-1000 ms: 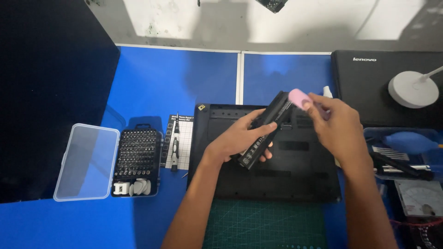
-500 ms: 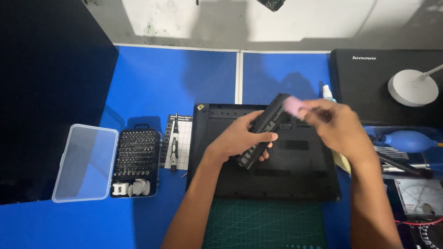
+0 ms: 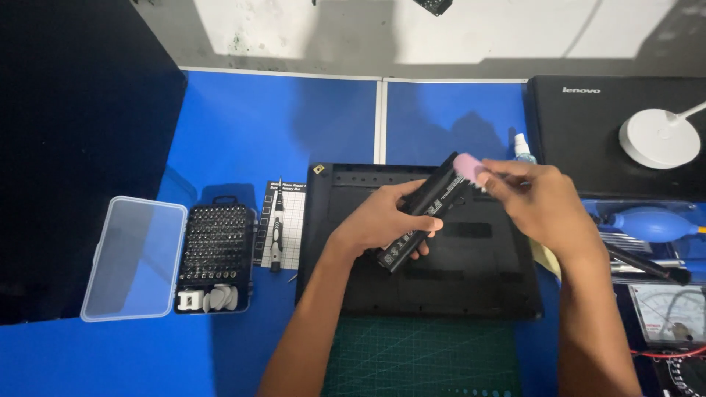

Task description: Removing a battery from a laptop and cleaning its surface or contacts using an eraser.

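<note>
You work at a blue table top (image 3: 243, 125) with a pale wall strip along its far edge and a green cutting mat (image 3: 419, 356) at its near edge. The black laptop base (image 3: 471, 279) lies underside up, just beyond the mat. Left of the laptop base sit a grid sheet with a screwdriver (image 3: 276, 235), an open bit case (image 3: 215, 254) and its clear lid (image 3: 132, 257). Right of it lie a blue air blower (image 3: 647, 223) and, farther back, a white lamp base (image 3: 658, 138).

Your left hand (image 3: 382, 220) holds a long black battery pack (image 3: 423, 213) tilted above the laptop base, fingers clamped round its middle. Your right hand (image 3: 548, 202) pinches a pink eraser (image 3: 467, 165) against the pack's upper end.
</note>
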